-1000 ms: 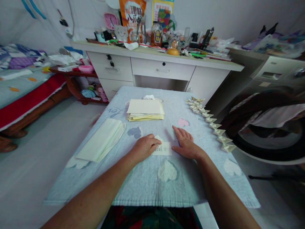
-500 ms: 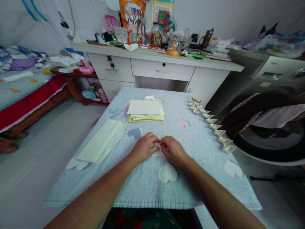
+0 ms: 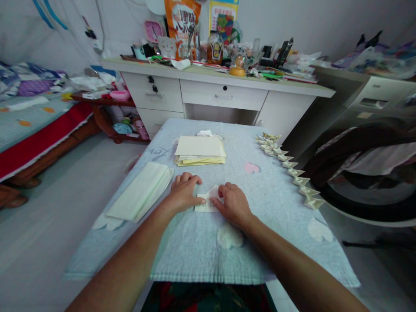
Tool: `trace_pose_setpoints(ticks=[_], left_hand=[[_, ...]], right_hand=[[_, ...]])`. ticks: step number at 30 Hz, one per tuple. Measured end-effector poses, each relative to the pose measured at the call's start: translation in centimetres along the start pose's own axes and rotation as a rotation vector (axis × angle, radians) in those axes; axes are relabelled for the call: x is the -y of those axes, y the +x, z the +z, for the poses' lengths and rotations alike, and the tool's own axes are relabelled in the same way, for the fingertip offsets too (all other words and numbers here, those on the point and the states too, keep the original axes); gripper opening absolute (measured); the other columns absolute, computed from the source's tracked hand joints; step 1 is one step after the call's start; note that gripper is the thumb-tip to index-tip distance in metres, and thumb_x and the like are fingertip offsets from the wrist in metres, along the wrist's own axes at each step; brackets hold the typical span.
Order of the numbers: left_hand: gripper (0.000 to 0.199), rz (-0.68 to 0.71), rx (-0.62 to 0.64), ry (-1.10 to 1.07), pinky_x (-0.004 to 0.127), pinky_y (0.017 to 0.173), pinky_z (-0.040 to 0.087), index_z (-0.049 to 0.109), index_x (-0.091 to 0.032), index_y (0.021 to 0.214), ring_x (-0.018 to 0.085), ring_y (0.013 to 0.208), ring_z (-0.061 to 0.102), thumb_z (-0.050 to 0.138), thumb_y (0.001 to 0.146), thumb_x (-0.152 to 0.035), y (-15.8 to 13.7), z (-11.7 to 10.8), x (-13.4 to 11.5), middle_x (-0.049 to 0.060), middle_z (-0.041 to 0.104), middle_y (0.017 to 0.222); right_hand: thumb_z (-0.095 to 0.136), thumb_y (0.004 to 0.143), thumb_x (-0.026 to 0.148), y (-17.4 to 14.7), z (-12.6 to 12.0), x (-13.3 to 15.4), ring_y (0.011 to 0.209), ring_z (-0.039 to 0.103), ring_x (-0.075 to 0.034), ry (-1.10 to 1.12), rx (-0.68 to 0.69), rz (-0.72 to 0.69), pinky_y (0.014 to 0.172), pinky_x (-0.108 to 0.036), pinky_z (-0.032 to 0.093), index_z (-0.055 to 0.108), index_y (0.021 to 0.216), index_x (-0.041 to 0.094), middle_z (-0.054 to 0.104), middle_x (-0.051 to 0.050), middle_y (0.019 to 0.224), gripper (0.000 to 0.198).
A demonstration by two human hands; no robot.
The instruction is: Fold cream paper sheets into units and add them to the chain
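A small piece of folded paper [image 3: 205,207] with a pointed top lies on the cloth-covered table [image 3: 191,255] between my two hands. My left hand [image 3: 186,192] is at its left side, thumb stretched out onto the paper and the other fingers held apart from it. At the right side my right hand [image 3: 234,203] has curled fingers and its thumb pressed on the paper, gripping that edge. Beyond my hands sits a stack of paper sheets [image 3: 199,146]. Left of my left hand lies a pile of pale greenish paper [image 3: 138,193].
A curving row of folded paper pieces [image 3: 297,173] runs along the table's right side. Behind the table stands a white desk [image 3: 224,89] crowded with jars and packets. A washing machine [image 3: 373,102] is at the right, a bed [image 3: 32,117] at the left.
My left hand has moved left and opened its fingers, so more of the paper shows. The right hand stays on the paper, its thumb now stretched further left.
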State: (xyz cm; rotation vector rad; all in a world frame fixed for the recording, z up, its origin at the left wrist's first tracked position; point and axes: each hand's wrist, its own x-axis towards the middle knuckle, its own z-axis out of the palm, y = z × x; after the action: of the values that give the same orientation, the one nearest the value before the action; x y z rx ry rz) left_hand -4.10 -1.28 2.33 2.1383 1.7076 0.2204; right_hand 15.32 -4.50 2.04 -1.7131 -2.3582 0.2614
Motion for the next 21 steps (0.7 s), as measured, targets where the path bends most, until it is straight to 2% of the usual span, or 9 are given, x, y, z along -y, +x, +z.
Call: trace_pose_setpoints(ticks=[6,13,16,21], left_hand=[[0.054,0.034,0.042,-0.006,0.041,0.094,0.036,0.056,-0.027,0.110,0.031,0.108,0.043,0.070,0.060,-0.043,0.2,-0.3,1.4,0.006,0.046,0.114],[0.045,0.047,0.068,-0.022,0.041,0.094,0.035,0.057,-0.026,0.106,0.030,0.108,0.042,0.067,0.063,-0.036,0.0,-0.9,0.8,0.006,0.047,0.115],[0.036,0.102,0.098,-0.047,0.038,0.094,0.035,0.058,-0.024,0.101,0.028,0.107,0.043,0.064,0.065,-0.030,-0.1,-0.9,0.4,0.006,0.050,0.109],[0.030,0.179,0.097,-0.064,0.036,0.092,0.036,0.060,-0.023,0.096,0.026,0.105,0.044,0.058,0.067,-0.021,-0.2,-0.4,0.3,0.005,0.053,0.104]], right_hand=[[0.064,0.080,0.050,0.0,0.3,-0.5,0.085,0.050,-0.023,-0.039,-0.038,0.002,0.076,-0.034,0.036,0.060,0.088,0.019,0.056,-0.008,0.092,0.032],[0.073,0.067,0.053,-0.2,-0.4,-4.1,0.099,0.045,-0.030,0.004,-0.067,0.120,0.081,-0.042,0.036,0.056,0.103,0.020,0.051,-0.011,0.111,0.052],[0.075,0.066,0.047,-0.4,-0.9,-5.5,0.102,0.044,-0.029,0.068,-0.028,0.127,0.084,-0.042,0.035,0.056,0.103,0.021,0.049,-0.010,0.113,0.049],[0.068,0.073,0.031,-0.7,-1.0,-5.2,0.106,0.042,-0.026,0.175,-0.010,-0.004,0.089,-0.041,0.034,0.057,0.101,0.021,0.049,-0.007,0.114,0.032]])
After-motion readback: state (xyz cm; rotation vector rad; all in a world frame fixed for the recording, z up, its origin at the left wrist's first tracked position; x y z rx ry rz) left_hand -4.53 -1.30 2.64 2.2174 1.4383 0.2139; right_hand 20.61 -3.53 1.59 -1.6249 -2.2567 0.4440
